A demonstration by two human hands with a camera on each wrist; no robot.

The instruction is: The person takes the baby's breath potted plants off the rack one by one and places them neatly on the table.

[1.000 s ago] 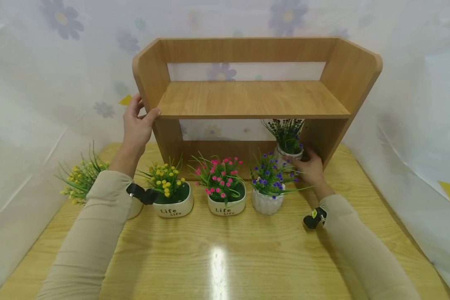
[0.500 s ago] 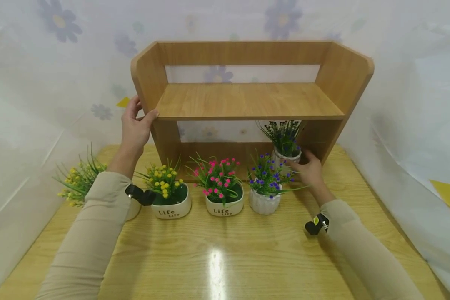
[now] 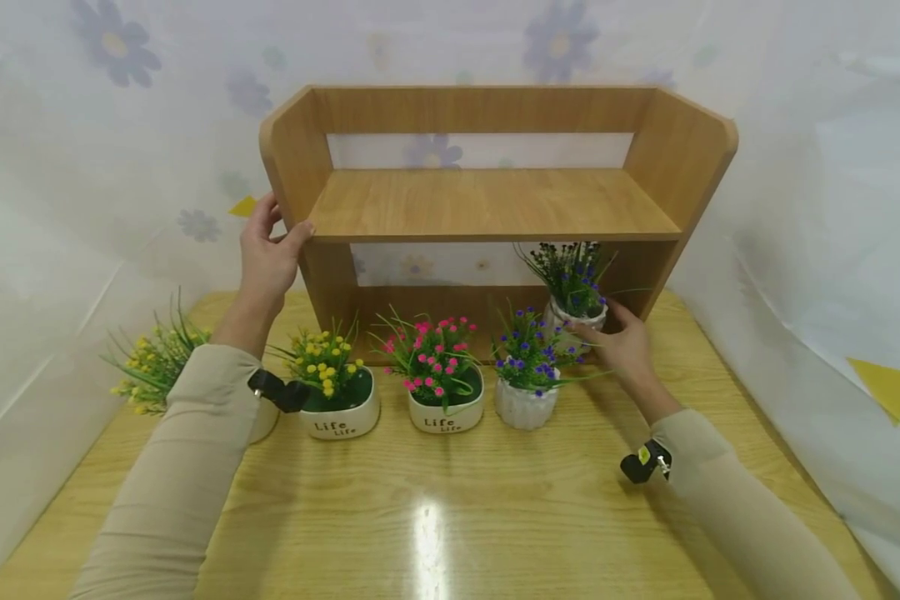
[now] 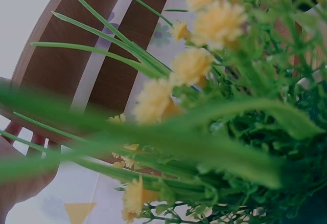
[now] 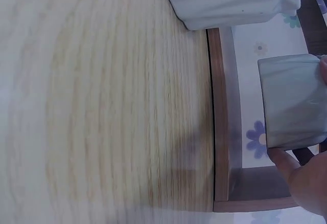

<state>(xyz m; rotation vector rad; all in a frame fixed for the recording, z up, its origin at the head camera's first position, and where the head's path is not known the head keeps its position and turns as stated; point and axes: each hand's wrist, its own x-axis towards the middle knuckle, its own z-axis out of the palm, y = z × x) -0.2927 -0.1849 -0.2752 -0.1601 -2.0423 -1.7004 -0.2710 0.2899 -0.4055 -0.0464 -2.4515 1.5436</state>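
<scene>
My left hand [image 3: 265, 267] grips the left side panel of the wooden two-tier shelf [image 3: 487, 200], thumb on its front edge and fingers behind. In the left wrist view that hand [image 4: 25, 178] shows at the left edge, beyond blurred leaves. My right hand [image 3: 624, 346] holds a ribbed white flowerpot [image 3: 557, 322] with dark foliage at the lower tier's right end. The right wrist view shows this pot [image 5: 294, 101] with fingers around it and a gap between its base and the shelf's bottom board [image 5: 220, 121]. Purple flowers partly hide it in the head view.
Before the shelf stand a white pot with purple flowers [image 3: 527, 406], a "Life" pot with pink flowers [image 3: 446, 414] and one with yellow flowers [image 3: 341, 421]. Another yellow-flowered plant [image 3: 150, 367] is partly behind the left forearm. Patterned sheeting [image 3: 802, 275] surrounds the table [image 3: 345, 517].
The right hand and its flowerpot have come slightly forward and to the right relative to the shelf. The left hand keeps its grip. The whole head view has shifted a little.
</scene>
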